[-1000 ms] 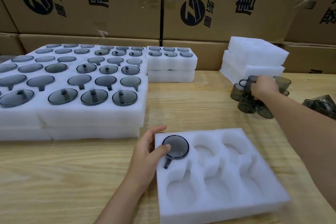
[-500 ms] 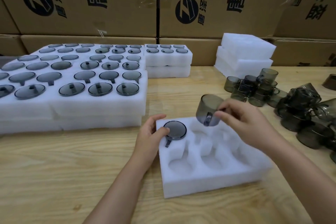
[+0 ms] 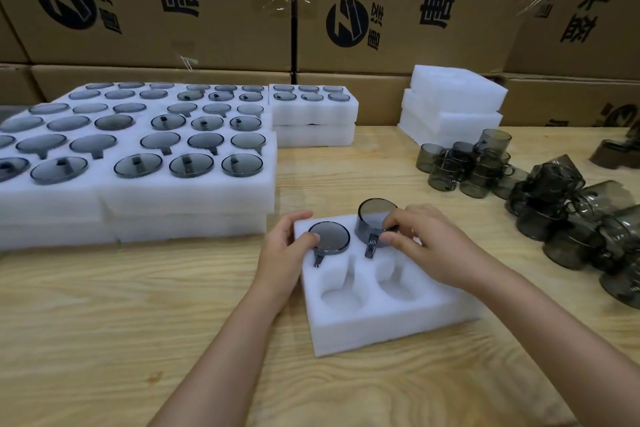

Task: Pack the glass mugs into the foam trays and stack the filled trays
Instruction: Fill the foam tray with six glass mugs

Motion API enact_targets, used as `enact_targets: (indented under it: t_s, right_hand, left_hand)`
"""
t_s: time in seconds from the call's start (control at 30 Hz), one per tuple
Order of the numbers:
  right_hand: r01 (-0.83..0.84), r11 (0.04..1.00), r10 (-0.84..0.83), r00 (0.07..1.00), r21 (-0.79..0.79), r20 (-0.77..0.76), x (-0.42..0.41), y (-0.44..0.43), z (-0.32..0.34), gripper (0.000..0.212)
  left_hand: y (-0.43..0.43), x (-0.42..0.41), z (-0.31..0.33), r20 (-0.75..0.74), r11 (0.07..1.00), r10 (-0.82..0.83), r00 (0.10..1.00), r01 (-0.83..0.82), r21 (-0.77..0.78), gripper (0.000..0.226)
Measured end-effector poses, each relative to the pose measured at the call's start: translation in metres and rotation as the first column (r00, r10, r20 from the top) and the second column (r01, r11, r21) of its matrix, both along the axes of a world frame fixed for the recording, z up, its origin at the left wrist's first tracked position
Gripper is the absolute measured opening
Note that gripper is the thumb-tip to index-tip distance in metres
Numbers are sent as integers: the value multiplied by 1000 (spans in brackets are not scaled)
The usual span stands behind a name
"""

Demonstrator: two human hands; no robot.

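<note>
Noting wooden bench (image 3: 104,322): filled trays (image 3: 187,194) stacked at left, loose mugs (image 3: 554,204) heaped at right, foam tray (image 3: 381,329) front centre. Second mug (image 3: 375,218), in the air half a second ago, now sits upside down, partway into the back middle pocket, right hand (image 3: 429,250) pinching it. Left hand (image 3: 284,253) unchanged: gripping the tray corner, thumb on first mug (image 3: 330,237), back-left pocket.

printed cardboard boxes (image 3: 149,3) behind wooden table (image 3: 104,315).
</note>
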State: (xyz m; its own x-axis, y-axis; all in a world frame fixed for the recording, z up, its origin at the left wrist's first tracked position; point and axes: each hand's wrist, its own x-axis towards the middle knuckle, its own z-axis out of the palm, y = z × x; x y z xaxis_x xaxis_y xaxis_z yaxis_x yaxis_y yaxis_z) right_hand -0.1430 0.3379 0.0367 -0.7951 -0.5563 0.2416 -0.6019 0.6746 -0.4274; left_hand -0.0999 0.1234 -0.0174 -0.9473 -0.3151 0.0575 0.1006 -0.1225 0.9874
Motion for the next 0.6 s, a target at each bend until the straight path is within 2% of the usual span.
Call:
enact_targets:
  t_s: [0.1, 0.17, 0.23, 0.27, 0.37, 0.47, 0.6]
  right_hand:
    - [-54, 998, 52, 995, 17, 83, -5, 3, 2, 10]
    - [-107, 993, 113, 979, -48, 168, -4, 1, 3, 5]
    - [-127, 984, 153, 962, -122, 227, -3, -3, 2, 33]
    - [-119, 988, 139, 964, -98, 225, -3, -5, 0, 46]
    - [-82, 992, 72, 991, 93, 115, -4, -17, -5, 49]
    - [-45, 946, 38, 999, 322, 29, -2, -22, -9, 49]
    - [10, 874, -51, 996, 486, 71, 4, -25, -10, 51]
  left_hand:
    - [0, 0, -1, -9, 999, 2, 1000, -2, -33, 33]
    - [0, -1, -1, -14, 999, 6, 1000, -7, -38, 33]
    - [-1, -2, -1, -20, 999, 13, 1000, -14, -46, 34]
    - [-1, -2, -1, -24, 999, 17, 1000, -18, -51, 35]
    - [-1, -2, -1, -46, 997, 29, 999, -32, -70, 38]
    - [-1, -4, 1, -72, 996, 42, 997, -48, -72, 41]
    - [-2, -6, 4, -99, 995, 52, 994, -60, -78, 44]
